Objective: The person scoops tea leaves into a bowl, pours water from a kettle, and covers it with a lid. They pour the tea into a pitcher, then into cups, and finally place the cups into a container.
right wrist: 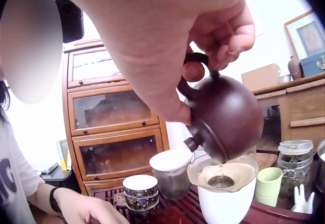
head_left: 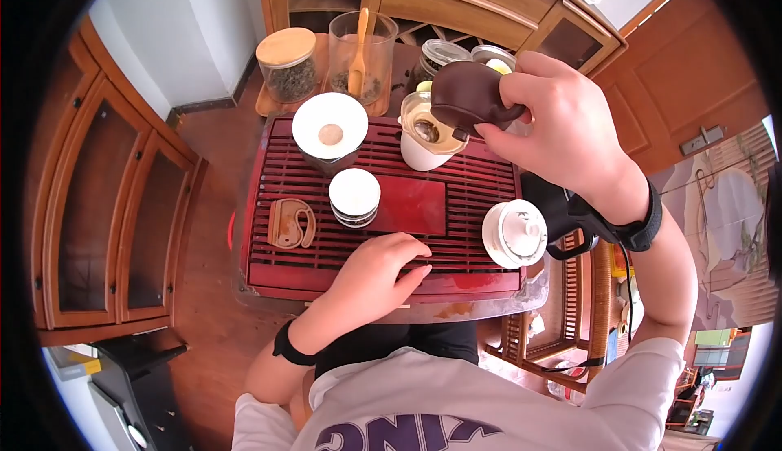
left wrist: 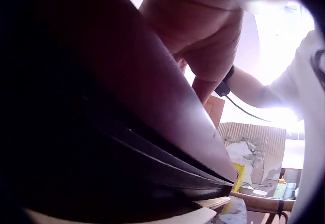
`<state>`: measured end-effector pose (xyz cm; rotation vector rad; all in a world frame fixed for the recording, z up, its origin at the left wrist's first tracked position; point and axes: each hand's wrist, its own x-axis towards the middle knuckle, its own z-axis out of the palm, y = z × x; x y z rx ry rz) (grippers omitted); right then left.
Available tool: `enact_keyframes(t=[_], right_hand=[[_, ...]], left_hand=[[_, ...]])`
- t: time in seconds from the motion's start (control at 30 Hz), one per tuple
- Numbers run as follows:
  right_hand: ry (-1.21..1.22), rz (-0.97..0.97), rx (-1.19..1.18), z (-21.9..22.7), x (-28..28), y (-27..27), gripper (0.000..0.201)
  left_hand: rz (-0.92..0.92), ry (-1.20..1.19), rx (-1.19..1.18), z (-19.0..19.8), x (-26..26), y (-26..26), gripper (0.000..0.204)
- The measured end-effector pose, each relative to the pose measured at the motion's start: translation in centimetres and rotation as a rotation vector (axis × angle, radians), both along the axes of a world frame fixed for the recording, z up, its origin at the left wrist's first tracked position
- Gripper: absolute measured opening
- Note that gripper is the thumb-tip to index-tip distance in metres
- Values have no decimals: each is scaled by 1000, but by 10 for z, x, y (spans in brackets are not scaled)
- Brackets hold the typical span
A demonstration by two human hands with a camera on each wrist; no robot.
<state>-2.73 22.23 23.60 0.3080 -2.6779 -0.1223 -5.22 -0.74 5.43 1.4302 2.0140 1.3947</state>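
Note:
My right hand (head_left: 562,105) grips the handle of a dark brown clay teapot (head_left: 468,93) and tips it steeply over a white pitcher (head_left: 425,156). In the right wrist view, the teapot's lid knob (right wrist: 191,144) points down and to the left. A thin trickle drops from the teapot into a strainer (right wrist: 245,175) on the pitcher, where dark liquid (right wrist: 221,182) has pooled. My left hand (head_left: 375,272) rests at the front edge of the red slatted tea tray (head_left: 481,282), fingers loosely bent and holding nothing. In the left wrist view the tray's dark side fills much of the picture.
Left of the pitcher stand a white-topped dark vessel (head_left: 330,125) and stacked patterned cups (right wrist: 140,193). A brown wooden piece (head_left: 291,225) lies at the tray's left, a white lidded bowl (head_left: 516,235) at its right. Behind are glass jars (head_left: 289,68) and a wooden scoop (head_left: 358,60).

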Motion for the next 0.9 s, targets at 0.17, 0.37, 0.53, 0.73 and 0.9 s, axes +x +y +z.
enact_keyframes(t=[0.17, 0.37, 0.53, 0.73, 0.9], right_hand=[[24, -27, -33, -2, 3, 2, 27], [34, -66, -46, -12, 5, 6, 22], [27, -85, -112, -18, 7, 13, 22], [98, 3, -32, -21, 7, 20, 22], [170, 142, 102, -23, 6, 25, 19]], left_hand=[[-1, -301, -70, 14, -17, -10, 16], [-10, -345, -16, -5, -22, -17, 13], [-42, -360, 45, -16, -23, -19, 12], [-22, -306, 44, -14, -21, -19, 12], [-10, -194, 55, -13, -16, -20, 12]])
